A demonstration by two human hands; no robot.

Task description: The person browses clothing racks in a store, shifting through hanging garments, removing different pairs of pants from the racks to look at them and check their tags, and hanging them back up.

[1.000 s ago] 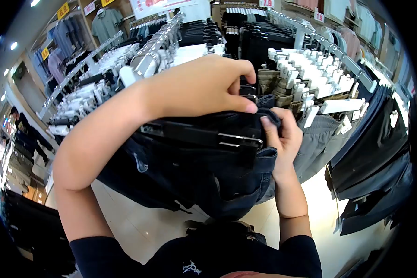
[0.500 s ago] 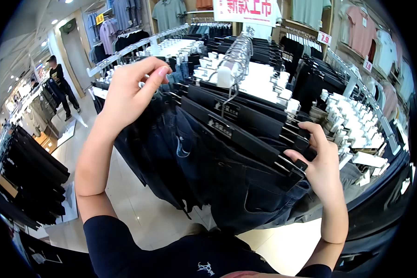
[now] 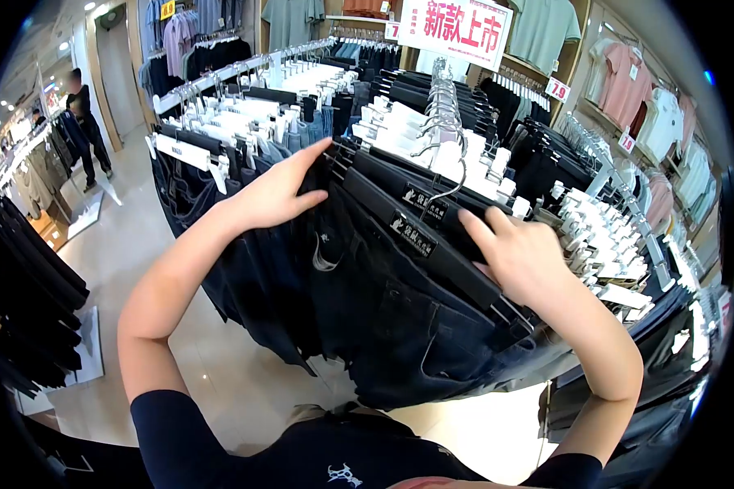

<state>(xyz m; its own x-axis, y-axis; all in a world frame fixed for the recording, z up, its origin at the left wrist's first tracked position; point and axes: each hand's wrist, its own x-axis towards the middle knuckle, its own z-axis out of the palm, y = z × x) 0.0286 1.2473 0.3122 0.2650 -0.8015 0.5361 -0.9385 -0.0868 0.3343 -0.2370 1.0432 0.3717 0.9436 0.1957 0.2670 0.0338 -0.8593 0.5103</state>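
Observation:
A black clip hanger (image 3: 457, 273) with a white-printed label holds dark jeans (image 3: 391, 326) at the front of a rack. Another black hanger (image 3: 391, 178) is close behind it. At the left end of these hangers is my left hand (image 3: 273, 196), thumb and fingers apart. My right hand (image 3: 522, 253) reaches over the right part of the front hanger, its thumb by the top edge and its fingers bent and spread. Whether it presses on the hanger is hard to tell. Several metal hanger hooks (image 3: 442, 106) crowd together above.
White clip hangers (image 3: 612, 236) with trousers fill the rack on the right. More jeans (image 3: 183, 183) hang at the left. A red-lettered sign (image 3: 461, 31) stands above the rack. One person (image 3: 86, 130) stands in the far-left aisle. Dark trousers (image 3: 37, 285) hang at lower left.
My left hand has lowered from above the hangers to their left end, its fingers spreading. My right hand has moved inward from the right clips, over the front hanger. The view has shifted slightly.

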